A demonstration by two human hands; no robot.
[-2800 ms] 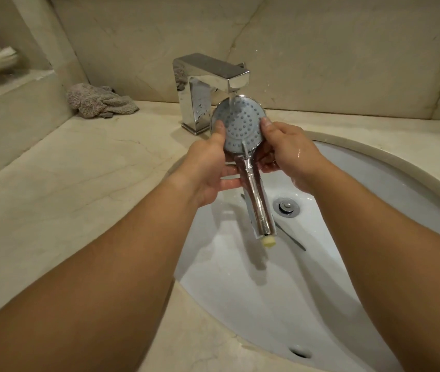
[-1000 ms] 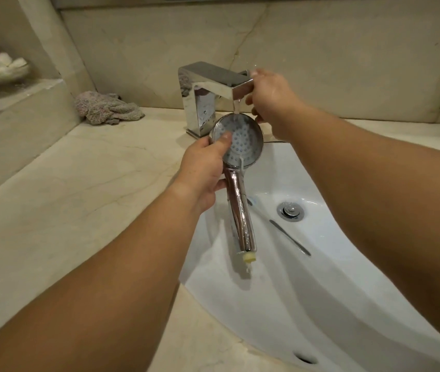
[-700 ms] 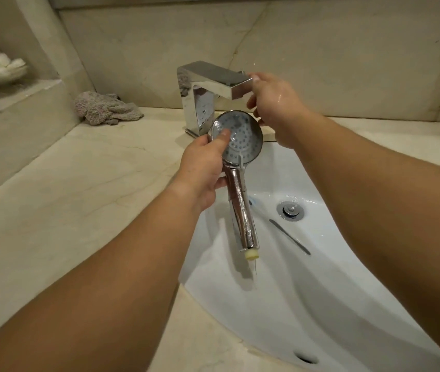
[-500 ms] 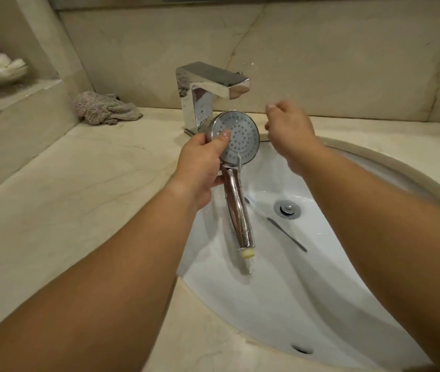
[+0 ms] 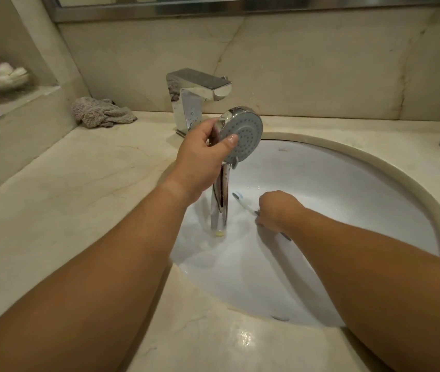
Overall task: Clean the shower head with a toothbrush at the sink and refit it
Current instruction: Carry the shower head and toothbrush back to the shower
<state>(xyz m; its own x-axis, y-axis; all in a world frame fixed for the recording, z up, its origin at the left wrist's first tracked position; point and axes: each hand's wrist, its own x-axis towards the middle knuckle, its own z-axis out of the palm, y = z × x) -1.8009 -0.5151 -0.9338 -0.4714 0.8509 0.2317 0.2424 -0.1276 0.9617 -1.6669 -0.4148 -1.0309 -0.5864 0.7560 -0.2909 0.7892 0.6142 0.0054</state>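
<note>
The chrome handheld shower head with its round grey nozzle face [image 5: 243, 132] is held upright over the left part of the white oval sink basin [image 5: 347, 189], handle pointing down. The left hand [image 5: 202, 159] grips it at the neck, thumb pressed on the nozzle face. Low in the basin, the right hand [image 5: 275, 210] has its fingers curled around the handle of a white and blue toothbrush [image 5: 243, 201], bristled end pointing left. A square chrome tap [image 5: 197, 95] stands at the beige marble bench's [image 5: 66, 183] back edge, a crumpled grey cloth [image 5: 101, 115] left of it.
</note>
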